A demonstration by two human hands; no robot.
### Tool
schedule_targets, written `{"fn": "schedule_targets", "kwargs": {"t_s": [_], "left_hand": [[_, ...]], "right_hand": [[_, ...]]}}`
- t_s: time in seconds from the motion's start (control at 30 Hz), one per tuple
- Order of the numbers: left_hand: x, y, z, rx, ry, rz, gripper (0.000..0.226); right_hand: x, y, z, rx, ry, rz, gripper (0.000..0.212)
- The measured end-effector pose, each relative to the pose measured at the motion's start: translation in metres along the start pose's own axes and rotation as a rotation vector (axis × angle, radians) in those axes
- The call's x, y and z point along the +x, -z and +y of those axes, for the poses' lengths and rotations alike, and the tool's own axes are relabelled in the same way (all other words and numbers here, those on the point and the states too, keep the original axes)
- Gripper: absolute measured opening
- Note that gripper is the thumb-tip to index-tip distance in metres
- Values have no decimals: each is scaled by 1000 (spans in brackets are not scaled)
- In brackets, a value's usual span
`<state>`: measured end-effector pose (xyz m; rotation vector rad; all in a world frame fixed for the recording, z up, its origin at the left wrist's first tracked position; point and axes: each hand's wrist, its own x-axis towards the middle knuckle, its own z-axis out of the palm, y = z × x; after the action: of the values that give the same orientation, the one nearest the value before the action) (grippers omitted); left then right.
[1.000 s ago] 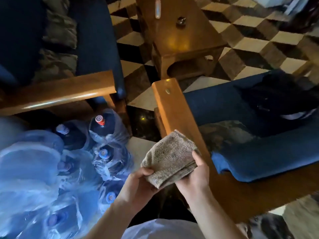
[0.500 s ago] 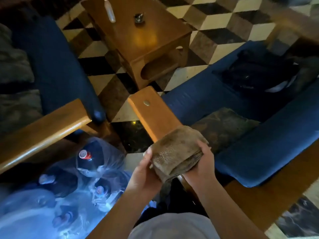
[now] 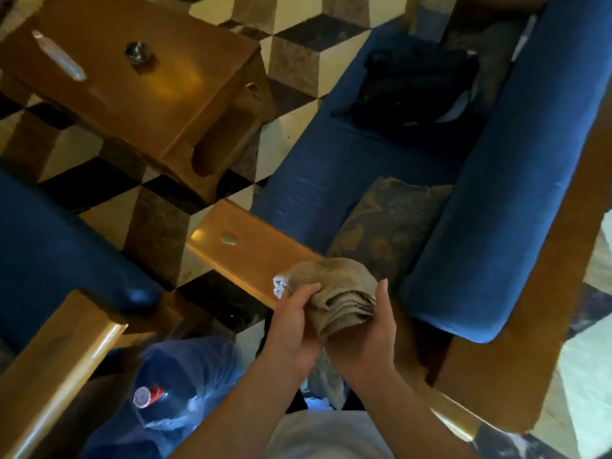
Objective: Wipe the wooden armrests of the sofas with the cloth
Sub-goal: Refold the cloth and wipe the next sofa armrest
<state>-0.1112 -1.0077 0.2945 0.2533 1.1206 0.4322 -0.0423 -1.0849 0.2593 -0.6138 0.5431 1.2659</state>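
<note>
A folded beige cloth [image 3: 337,293] is held between both hands just above the wooden armrest [image 3: 245,250] of the blue sofa [image 3: 490,226] on the right. My left hand [image 3: 293,326] grips its left side, fingers curled over the top. My right hand [image 3: 367,332] cups the right side and underside, thumb up along the folded edges. A loose end of the cloth hangs below my hands. The armrest runs from centre toward me, and my hands hide its near part. A second wooden armrest [image 3: 56,369] of another blue sofa [image 3: 49,246] lies at lower left.
A wooden coffee table [image 3: 139,91] with a small metal item and a clear object stands at upper left on the checkered floor [image 3: 298,44]. A patterned cushion [image 3: 387,233] and a black bag [image 3: 417,87] lie on the right sofa. Plastic-wrapped bottles [image 3: 172,392] sit between the sofas.
The view has swung right and forward. The cloth has been folded into a tighter stack between my hands, and both hands stay on it over the armrest.
</note>
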Motion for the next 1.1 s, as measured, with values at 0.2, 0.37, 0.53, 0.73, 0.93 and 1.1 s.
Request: {"fn": "schedule_targets", "kwargs": {"t_s": [0.2, 0.37, 0.53, 0.73, 0.93, 1.1], "left_hand": [[29, 41, 29, 164, 351, -125, 47], [35, 56, 48, 76, 488, -216, 35], [34, 76, 50, 190, 523, -222, 39], [44, 102, 30, 438, 485, -213, 55], [56, 140, -11, 709, 543, -288, 60], [78, 154, -29, 1066, 627, -338, 52]], "right_hand": [[20, -3, 20, 127, 242, 236, 75], [23, -24, 74, 142, 327, 240, 104], [19, -24, 104, 141, 384, 282, 102], [14, 18, 94, 237, 383, 420, 58], [3, 71, 99, 233, 276, 644, 45], [-7, 116, 95, 88, 353, 810, 34]]}}
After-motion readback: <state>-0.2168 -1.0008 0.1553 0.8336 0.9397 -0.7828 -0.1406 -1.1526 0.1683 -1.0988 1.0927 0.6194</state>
